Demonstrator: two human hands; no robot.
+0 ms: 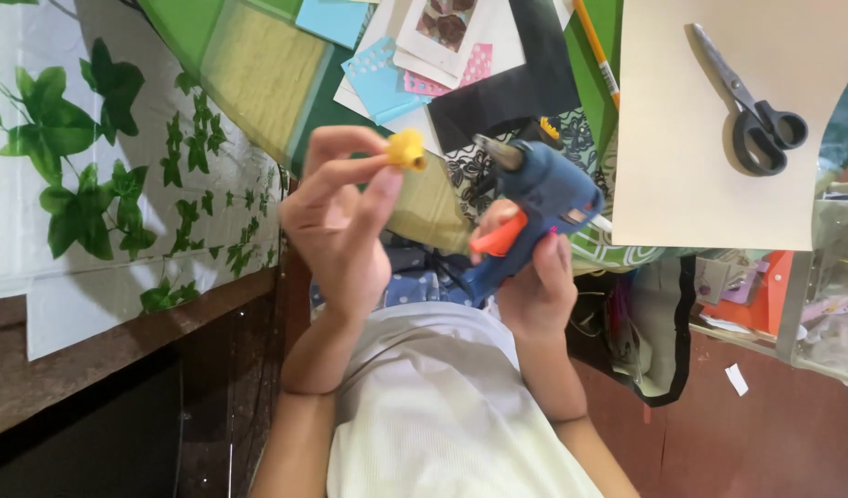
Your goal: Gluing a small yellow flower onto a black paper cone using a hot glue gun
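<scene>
My left hand [336,221] pinches a small yellow crumpled paper piece [406,148] between thumb and fingertips, held up above my lap. My right hand [534,277] grips a blue hot glue gun [537,198] with an orange trigger. Its metal nozzle [496,150] points toward the yellow piece, a short gap away from it. A finger rests on the trigger.
Black-handled scissors [754,111] lie on a beige sheet [710,166] at the right. Coloured papers, a black sheet [525,83], patterned cards and a pencil [596,51] cover the green table top. An ivy-print cloth [92,166] hangs at left. A clear box [830,295] of supplies stands at right.
</scene>
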